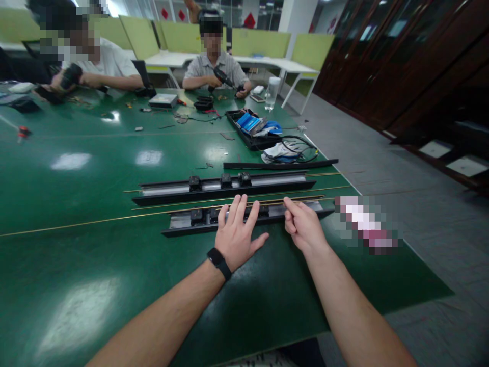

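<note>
My left hand (237, 235), with a black watch on the wrist, spreads its fingers over the nearer black metal channel (179, 221). Small black blocks (196, 216) sit inside that channel, some partly hidden by the fingers. Thin brass-coloured rods (153, 211) run along its far side and pass under my left fingertips. Toward the channel's right end, my right hand (303, 224) has curled fingers, its index fingertip at the rods; whatever lies between the fingers is hidden. Behind lies a second black channel (225, 193) with 3 black blocks along it.
A long black strip (280, 164) lies beyond the channels. Farther back are gloves (284, 151), a black tray (252, 137) with blue packs, and a clear bottle (271, 94). Two people sit across the green table (76, 204) with power drills (223, 76). A blurred patch (367, 224) covers something at right.
</note>
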Motion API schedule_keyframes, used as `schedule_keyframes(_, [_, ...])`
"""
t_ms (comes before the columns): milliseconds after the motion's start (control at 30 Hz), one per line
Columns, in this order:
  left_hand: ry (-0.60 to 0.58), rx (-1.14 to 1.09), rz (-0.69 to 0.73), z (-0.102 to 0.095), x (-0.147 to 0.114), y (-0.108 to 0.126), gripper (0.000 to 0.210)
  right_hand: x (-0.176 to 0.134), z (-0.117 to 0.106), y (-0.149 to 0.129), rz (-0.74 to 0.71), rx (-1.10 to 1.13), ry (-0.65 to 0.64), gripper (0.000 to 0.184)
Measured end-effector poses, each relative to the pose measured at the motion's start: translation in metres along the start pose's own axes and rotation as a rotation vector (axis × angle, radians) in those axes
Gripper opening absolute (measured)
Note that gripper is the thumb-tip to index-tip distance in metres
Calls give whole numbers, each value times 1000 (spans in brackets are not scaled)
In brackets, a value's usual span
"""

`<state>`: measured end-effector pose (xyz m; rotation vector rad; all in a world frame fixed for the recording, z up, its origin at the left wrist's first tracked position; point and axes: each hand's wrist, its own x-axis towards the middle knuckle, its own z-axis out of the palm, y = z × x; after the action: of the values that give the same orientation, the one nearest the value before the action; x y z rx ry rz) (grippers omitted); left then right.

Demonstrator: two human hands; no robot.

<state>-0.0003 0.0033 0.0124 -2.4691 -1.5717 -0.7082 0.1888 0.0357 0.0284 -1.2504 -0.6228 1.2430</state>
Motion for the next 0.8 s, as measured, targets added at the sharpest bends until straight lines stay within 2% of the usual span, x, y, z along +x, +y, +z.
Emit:
schedule_keyframes(267, [3, -1, -2, -1, 0, 0, 77, 1, -3, 0, -8, 21, -39, 33])
schedule_keyframes(600, [2, 1, 0, -1, 1, 0, 78, -1, 1, 0, 3, -8, 5, 41])
schedule_keyframes(800, [-1, 1, -4, -1, 0, 0, 78, 0, -2, -1, -12, -2, -30, 35])
